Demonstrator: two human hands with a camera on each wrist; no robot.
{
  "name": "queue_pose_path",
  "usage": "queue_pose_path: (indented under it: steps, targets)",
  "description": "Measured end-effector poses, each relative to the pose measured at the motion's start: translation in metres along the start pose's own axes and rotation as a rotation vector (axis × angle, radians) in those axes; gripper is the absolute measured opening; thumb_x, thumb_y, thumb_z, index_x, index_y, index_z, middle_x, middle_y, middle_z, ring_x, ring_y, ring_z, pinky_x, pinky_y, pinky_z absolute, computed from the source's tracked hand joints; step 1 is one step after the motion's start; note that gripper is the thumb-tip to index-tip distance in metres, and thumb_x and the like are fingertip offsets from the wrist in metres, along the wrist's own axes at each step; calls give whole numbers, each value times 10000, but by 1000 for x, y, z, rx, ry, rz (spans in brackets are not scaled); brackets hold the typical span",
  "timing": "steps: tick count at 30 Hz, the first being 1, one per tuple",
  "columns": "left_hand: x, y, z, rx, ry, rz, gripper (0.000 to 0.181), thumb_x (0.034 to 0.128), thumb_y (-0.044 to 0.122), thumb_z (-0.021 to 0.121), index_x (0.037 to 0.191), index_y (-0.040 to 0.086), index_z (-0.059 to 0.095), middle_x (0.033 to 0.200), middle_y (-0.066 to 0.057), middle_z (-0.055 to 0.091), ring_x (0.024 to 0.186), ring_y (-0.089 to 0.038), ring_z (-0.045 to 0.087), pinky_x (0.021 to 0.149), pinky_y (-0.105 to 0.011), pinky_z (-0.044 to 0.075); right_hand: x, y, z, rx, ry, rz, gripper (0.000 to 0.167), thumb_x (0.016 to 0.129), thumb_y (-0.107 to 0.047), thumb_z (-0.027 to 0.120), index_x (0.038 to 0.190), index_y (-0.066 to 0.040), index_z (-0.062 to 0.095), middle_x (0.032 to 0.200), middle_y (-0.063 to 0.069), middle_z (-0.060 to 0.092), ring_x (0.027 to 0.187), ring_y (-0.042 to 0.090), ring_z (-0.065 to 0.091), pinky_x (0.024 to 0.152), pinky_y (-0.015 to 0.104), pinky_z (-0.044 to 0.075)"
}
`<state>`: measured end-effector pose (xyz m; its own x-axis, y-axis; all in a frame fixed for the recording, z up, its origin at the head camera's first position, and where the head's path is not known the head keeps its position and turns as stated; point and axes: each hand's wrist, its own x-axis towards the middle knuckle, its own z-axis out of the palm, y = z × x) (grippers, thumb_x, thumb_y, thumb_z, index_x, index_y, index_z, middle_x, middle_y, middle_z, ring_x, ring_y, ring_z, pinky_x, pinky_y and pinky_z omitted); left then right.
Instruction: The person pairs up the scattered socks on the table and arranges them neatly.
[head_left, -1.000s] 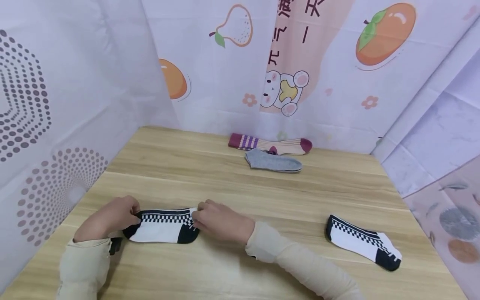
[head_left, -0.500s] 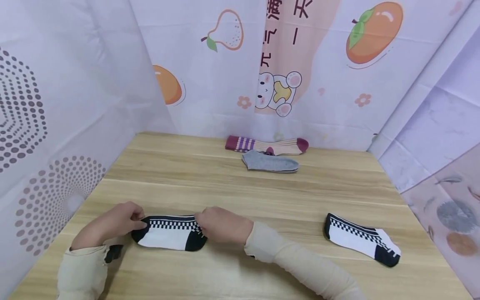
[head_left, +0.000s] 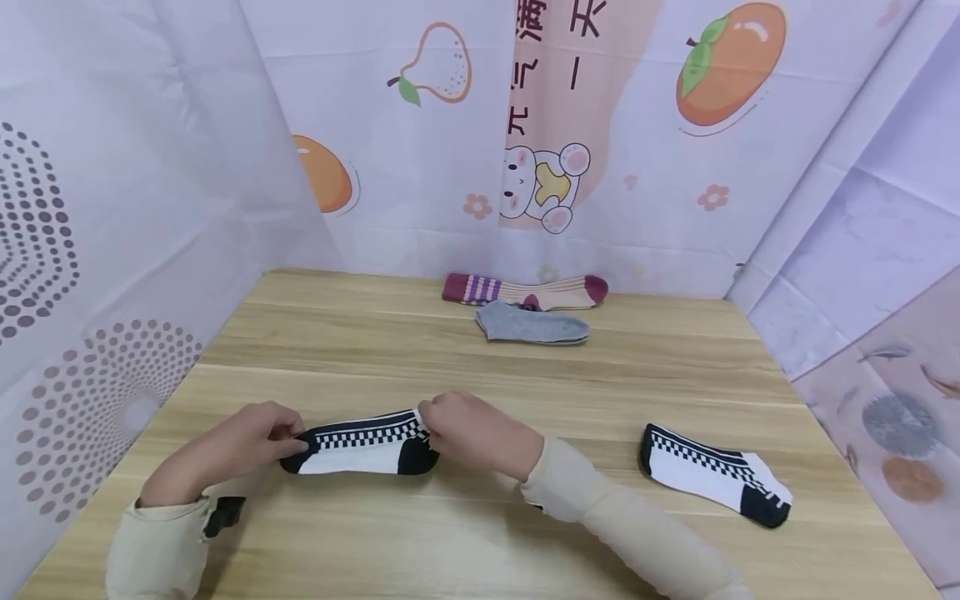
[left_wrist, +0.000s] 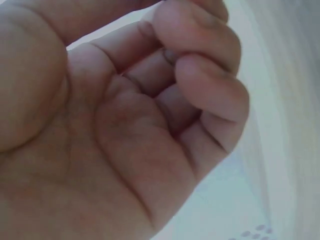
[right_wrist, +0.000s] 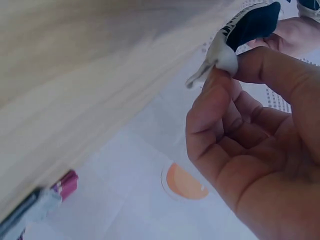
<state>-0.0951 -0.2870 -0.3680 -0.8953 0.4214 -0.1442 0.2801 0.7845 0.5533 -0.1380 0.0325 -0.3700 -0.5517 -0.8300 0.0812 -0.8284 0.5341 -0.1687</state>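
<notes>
In the head view a white sock (head_left: 360, 457) with black ends and a checkered stripe is stretched between both hands, its right end slightly higher than its left. My left hand (head_left: 258, 442) pinches its black left end between thumb and fingers. My right hand (head_left: 476, 429) grips the opposite end. From the right wrist, thumb and forefinger pinch the white fabric of the sock (right_wrist: 225, 55). The left wrist view has the left hand (left_wrist: 135, 115) with curled fingers; the sock is hidden there. A matching sock (head_left: 712, 471) lies flat at the right.
At the table's back lie a grey sock (head_left: 532, 325) and a maroon-and-cream striped sock (head_left: 525, 292), close together. A printed curtain (head_left: 420, 167) rises behind the wooden table (head_left: 375, 333), and more patterned cloth hangs along both sides.
The held sock has risen a little, its right end most, as the right hand moved up and right. The head view has shifted slightly. The other socks stay in place on the table.
</notes>
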Motion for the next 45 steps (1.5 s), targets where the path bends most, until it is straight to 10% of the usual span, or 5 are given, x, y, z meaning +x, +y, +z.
queue_pose_path:
  steps: [22, 45]
  targets:
    - [56, 90, -11, 132, -47, 205, 244, 932, 72, 672, 735, 177, 573, 628, 100, 442, 569, -37, 399, 542, -242, 376, -80, 40, -42, 6, 131, 176, 106, 880, -11, 658, 843, -88, 596, 716, -35, 539, 653, 96, 510, 590, 240, 458]
    - [113, 149, 21, 146, -125, 395, 279, 950, 97, 661, 700, 163, 556, 628, 106, 408, 569, -39, 384, 548, -225, 361, -160, 70, -69, 53, 122, 297, 261, 834, 63, 664, 756, -142, 521, 699, -93, 467, 640, 77, 430, 575, 216, 407]
